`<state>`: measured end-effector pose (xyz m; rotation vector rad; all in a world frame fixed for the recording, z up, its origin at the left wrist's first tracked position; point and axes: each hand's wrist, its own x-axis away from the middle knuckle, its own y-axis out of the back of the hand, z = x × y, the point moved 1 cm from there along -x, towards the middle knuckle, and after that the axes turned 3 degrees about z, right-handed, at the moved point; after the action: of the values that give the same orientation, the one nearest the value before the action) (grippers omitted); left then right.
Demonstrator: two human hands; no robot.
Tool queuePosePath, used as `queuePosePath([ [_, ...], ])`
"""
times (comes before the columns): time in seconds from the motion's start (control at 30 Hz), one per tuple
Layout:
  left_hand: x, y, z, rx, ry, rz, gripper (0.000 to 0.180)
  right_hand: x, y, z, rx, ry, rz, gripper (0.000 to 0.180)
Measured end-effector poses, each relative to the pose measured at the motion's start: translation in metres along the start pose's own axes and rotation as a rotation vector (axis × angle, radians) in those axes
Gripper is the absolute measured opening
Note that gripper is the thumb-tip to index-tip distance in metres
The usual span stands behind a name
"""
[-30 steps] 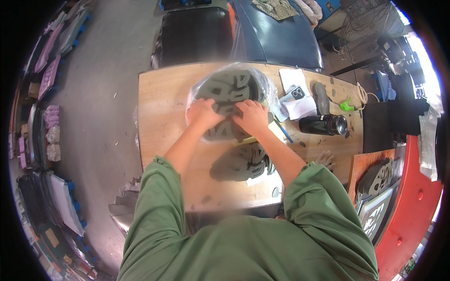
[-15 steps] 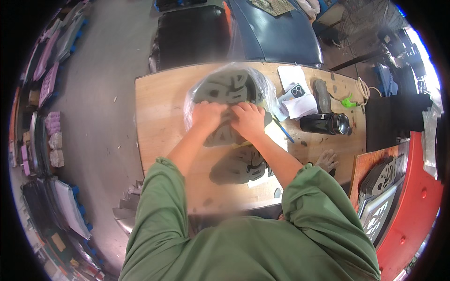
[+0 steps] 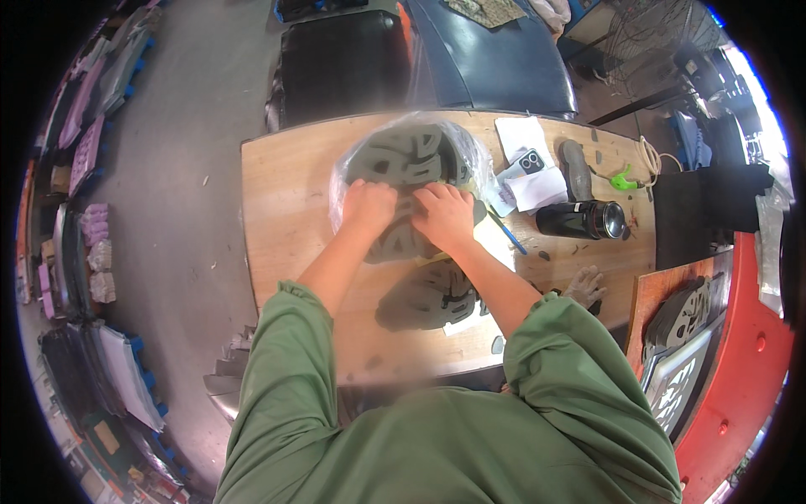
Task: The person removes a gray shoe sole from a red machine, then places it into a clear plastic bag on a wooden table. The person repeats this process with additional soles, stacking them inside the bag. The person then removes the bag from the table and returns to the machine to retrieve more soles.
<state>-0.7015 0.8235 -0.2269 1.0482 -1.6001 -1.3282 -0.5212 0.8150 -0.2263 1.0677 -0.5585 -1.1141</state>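
A grey foam pad point(image 3: 401, 149) with curved cut-out slots lies at the far middle of the table, partly in a clear plastic bag point(image 3: 338, 181) that spreads round its edges. My left hand point(image 3: 369, 207) is closed on the pad's left side, fingers curled down over it. Close by on the right, my right hand point(image 3: 445, 213) grips the pad too, with bent fingers; the fingertips of both hands are partly hidden. Nearer to me rests a second group of grey foam pads point(image 3: 428, 296), beside my right forearm.
Right of the bag are a phone point(image 3: 529, 162), white papers point(image 3: 539, 191), a blue pen point(image 3: 509, 234), a black flask point(image 3: 579, 221) and a grey sole-shaped piece point(image 3: 575, 170). A glove point(image 3: 585, 286) lies near the table's right side. A red panel point(image 3: 726, 378) stands at lower right.
Both hands stay almost in place. The slots in the far part of the held foam pad look more open and differently shaped than before.
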Motion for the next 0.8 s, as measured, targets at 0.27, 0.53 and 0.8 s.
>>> queuePosePath([
  [0.27, 0.001, 0.007, 0.001, 0.003, -0.026, 0.016, 0.011, -0.001, 0.001, 0.002, 0.001, 0.009, -0.015, 0.038],
  [0.53, 0.041, 0.048, 0.005, 0.195, 0.352, -0.388, 0.013, 0.001, -0.003, -0.001, 0.006, -0.035, -0.046, 0.038],
  [0.8, 0.147, 0.033, 0.019, 0.374, 0.710, -0.223, 0.009, -0.004, 0.020, 0.010, 0.068, 0.073, -0.104, 0.048],
])
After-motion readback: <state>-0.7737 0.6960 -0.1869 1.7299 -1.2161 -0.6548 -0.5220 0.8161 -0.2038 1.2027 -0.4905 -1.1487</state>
